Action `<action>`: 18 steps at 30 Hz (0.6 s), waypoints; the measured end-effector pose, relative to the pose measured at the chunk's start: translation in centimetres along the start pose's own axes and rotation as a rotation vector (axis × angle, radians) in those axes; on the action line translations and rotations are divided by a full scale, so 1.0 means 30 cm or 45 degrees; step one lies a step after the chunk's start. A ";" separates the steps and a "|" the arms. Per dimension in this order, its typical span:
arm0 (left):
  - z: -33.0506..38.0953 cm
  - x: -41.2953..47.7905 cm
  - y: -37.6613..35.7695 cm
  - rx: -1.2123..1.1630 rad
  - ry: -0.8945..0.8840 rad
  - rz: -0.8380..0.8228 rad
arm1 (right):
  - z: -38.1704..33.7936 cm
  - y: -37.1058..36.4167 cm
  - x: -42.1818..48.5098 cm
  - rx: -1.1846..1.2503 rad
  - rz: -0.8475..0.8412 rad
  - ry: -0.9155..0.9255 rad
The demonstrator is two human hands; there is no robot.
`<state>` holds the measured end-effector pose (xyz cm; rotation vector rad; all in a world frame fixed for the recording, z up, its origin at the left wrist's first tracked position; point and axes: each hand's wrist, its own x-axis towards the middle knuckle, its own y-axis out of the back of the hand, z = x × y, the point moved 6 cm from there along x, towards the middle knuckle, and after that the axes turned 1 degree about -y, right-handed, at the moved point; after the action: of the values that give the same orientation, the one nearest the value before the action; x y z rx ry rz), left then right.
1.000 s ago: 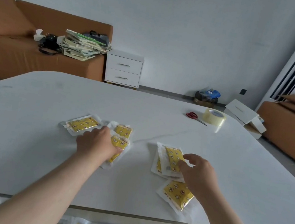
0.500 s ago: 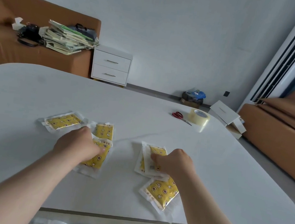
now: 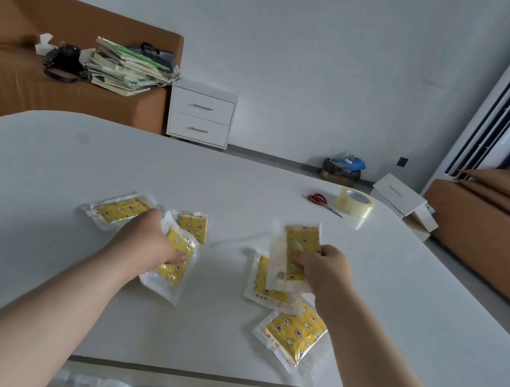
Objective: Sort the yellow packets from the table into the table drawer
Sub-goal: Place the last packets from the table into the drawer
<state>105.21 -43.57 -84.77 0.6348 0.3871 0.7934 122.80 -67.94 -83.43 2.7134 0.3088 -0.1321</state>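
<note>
Yellow packet (image 3: pixel 176 239) gripped by left hand (image 3: pixel 144 244), second packet (image 3: pixel 302 241) pinched by right hand (image 3: pixel 327 273), both long axes pointing away

Nothing in front of you can be read as words or numbers. The yellow packets (image 3: pixel 294 333) carry only printed stars, moons and flower shapes. The one nearest you has a few small dark marks near its edge, but they are too blurred to make out. The tape roll (image 3: pixel 355 202) has a pale blue label inside its core, and the print on it is too small to read. The stacked books (image 3: pixel 127 68) show you green and white covers, with titles you cannot make out.
</note>
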 end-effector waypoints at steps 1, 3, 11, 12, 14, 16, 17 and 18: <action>-0.005 0.016 0.016 -0.086 0.014 0.025 | 0.001 0.010 -0.011 0.133 -0.012 -0.027; -0.009 0.064 0.053 -0.253 0.046 0.097 | 0.009 0.027 -0.038 0.331 -0.034 -0.082; 0.004 0.237 -0.044 -0.379 0.290 0.039 | 0.024 0.003 -0.094 0.525 -0.070 -0.123; -0.003 0.264 -0.058 -0.355 0.290 0.043 | 0.016 -0.005 -0.095 0.529 -0.079 -0.110; 0.016 0.272 -0.066 -0.260 0.284 0.044 | 0.005 -0.016 -0.095 0.531 -0.098 -0.089; 0.043 0.252 -0.056 -0.050 0.284 0.064 | -0.002 -0.022 -0.098 0.533 -0.123 -0.070; 0.059 0.237 -0.047 0.068 0.274 0.086 | -0.004 -0.020 -0.099 0.532 -0.127 -0.064; 0.076 0.228 -0.039 0.171 0.244 0.115 | -0.007 -0.018 -0.101 0.528 -0.127 -0.059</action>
<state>111.51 -39.88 -84.42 0.7071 0.5940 0.9231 119.75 -67.97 -83.04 3.0973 0.4465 -0.3182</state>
